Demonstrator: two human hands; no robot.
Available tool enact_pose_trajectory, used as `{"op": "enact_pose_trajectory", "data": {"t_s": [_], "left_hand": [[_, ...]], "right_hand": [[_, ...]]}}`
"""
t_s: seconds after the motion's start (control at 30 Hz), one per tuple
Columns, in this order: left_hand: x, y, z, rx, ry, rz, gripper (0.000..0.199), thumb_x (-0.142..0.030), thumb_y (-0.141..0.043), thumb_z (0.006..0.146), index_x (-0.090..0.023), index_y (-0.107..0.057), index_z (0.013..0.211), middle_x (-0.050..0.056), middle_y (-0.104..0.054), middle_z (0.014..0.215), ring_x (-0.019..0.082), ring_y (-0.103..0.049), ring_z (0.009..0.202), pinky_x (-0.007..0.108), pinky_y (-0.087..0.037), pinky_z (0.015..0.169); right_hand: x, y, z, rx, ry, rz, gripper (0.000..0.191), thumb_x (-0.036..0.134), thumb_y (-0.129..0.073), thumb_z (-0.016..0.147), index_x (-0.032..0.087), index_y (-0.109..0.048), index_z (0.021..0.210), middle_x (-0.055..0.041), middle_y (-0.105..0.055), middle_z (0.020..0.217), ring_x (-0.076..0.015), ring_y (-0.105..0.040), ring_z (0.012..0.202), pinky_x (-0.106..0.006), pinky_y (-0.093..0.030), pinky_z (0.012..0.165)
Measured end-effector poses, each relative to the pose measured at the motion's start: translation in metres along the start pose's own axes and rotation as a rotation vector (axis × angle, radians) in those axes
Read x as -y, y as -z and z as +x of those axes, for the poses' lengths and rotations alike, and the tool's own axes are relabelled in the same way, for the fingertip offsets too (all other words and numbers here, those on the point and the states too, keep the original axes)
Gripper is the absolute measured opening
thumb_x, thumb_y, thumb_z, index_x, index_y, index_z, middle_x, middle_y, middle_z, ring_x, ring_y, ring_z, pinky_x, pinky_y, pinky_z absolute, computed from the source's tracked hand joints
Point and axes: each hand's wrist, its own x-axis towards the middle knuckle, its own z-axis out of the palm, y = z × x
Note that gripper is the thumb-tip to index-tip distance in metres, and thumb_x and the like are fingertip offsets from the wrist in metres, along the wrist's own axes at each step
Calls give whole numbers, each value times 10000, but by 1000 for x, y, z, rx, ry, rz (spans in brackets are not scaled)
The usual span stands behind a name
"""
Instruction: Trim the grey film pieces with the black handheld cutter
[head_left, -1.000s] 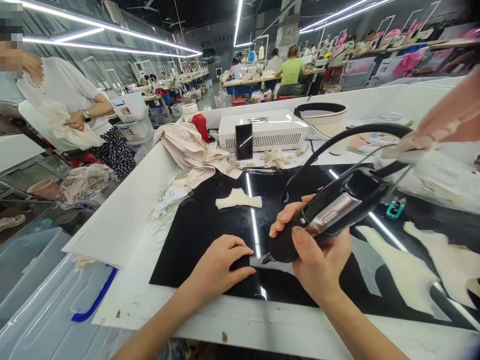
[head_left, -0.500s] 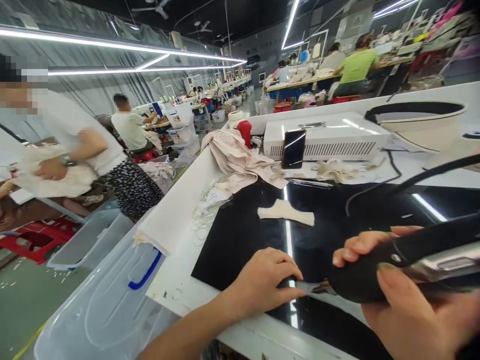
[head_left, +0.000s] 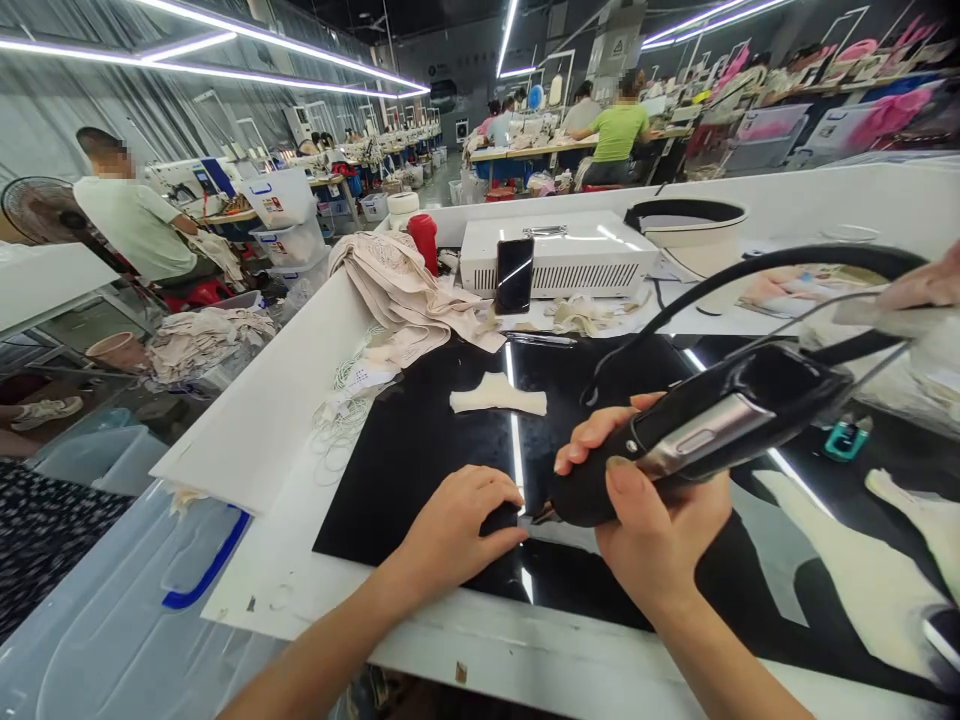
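Note:
My right hand [head_left: 652, 510] is wrapped round a black handheld tool [head_left: 675, 430] with a metal plate on its side and a black cable. The tool's tip points left, close to my left hand [head_left: 465, 520]. Between the thumb and fingers of my left hand is the end of a clear strip [head_left: 574, 533], which lies over the black mat [head_left: 390, 460] under the tool's tip. A small cream fabric piece [head_left: 499, 395] lies on the mat beyond my hands.
Behind the mat are a phone [head_left: 514, 275], a white box [head_left: 559, 245], a red object [head_left: 424, 243] and piled beige fabric [head_left: 397, 290]. Cream pieces [head_left: 862, 570] and a teal item [head_left: 847, 438] lie right. Another person's hand [head_left: 926, 285] shows at the right edge.
The view has swung right, so the table scene sits further left. The nearby standing person at the left is mostly out of view. Both hands keep their holds.

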Motion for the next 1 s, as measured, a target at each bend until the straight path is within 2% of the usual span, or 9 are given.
{"op": "enact_pose_trajectory", "data": {"t_s": [0.17, 0.27, 0.6, 0.73, 1.0], "left_hand": [[0, 0, 0, 36, 5, 17, 109, -186, -803, 883, -229, -720, 940, 7, -700, 1197, 197, -645, 1120, 364, -480, 1022], [0, 0, -1, 25, -12, 14, 98, -172, -795, 884, -224, -716, 912, 4, -697, 1195, 194, -642, 1120, 362, -475, 1022], [5, 2, -2, 21, -94, 47, 98, -174, -784, 898, -219, -718, 955, 14, -697, 1216, 190, -646, 1116, 355, -502, 1016], [5, 3, -2, 23, -111, 61, 83, -183, -775, 910, -212, -726, 970, 27, -701, 1221, 193, -654, 1120, 349, -520, 1014], [2, 13, -7, 34, -149, 105, 109, -195, -697, 971, -221, -748, 1063, 48, -699, 1249, 191, -674, 1130, 345, -551, 1020]], "right_hand": [[-1, 1, 0, 0, 4, 3, 369, 279, -808, 869, 268, -601, 1174, 22, -675, 867, -154, -653, 656, -335, -565, 588], [-1, 1, 0, 0, 5, 9, 368, 264, -805, 871, 266, -604, 1179, 22, -678, 867, -151, -655, 657, -324, -564, 582], [-2, 0, -4, 13, -12, 7, 374, 245, -786, 869, 270, -570, 1173, 22, -674, 880, -146, -655, 644, -312, -576, 563], [-3, -1, -4, 2, -18, -15, 335, 250, -776, 864, 270, -555, 1115, 26, -663, 876, -145, -654, 648, -305, -579, 554], [-4, 0, -5, 37, 8, 11, 292, 223, -773, 886, 266, -557, 1077, 27, -669, 899, -132, -653, 659, -292, -562, 564]]}}
